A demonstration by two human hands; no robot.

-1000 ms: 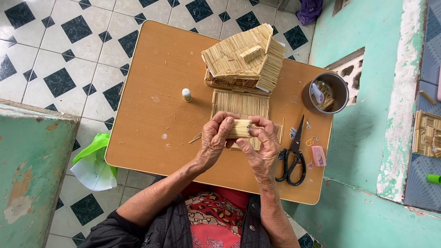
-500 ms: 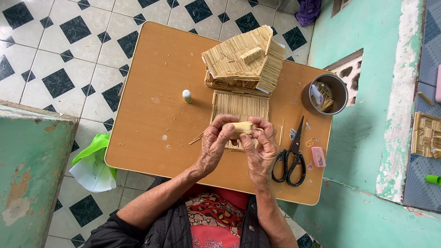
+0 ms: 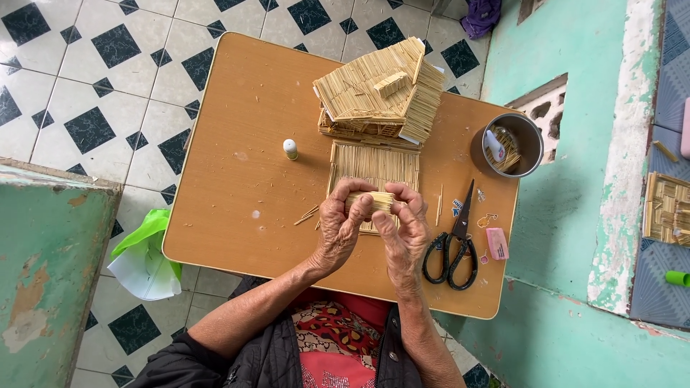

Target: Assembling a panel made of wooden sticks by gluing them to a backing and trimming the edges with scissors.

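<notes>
Both my hands meet over the middle of a small wooden table point(image 3: 244, 158). My left hand point(image 3: 343, 224) and my right hand point(image 3: 402, 231) pinch a small bundle of thin sticks point(image 3: 379, 201) between their fingertips. Under the hands lies a flat panel of glued sticks point(image 3: 375, 167). Behind it stands a model house made of sticks point(image 3: 379, 92). A few loose sticks point(image 3: 306, 215) lie left of my left hand.
Black scissors point(image 3: 453, 244) and a pink eraser-like block point(image 3: 497, 243) lie right of my hands. A metal bowl point(image 3: 507, 144) with sticks sits at the table's right edge. A small glue bottle point(image 3: 290, 149) stands left of the panel. A green-white bag point(image 3: 144, 251) lies on the tiled floor.
My hands have turned the stick bundle a little between the fingers and shifted slightly; everything else on the table stays put.
</notes>
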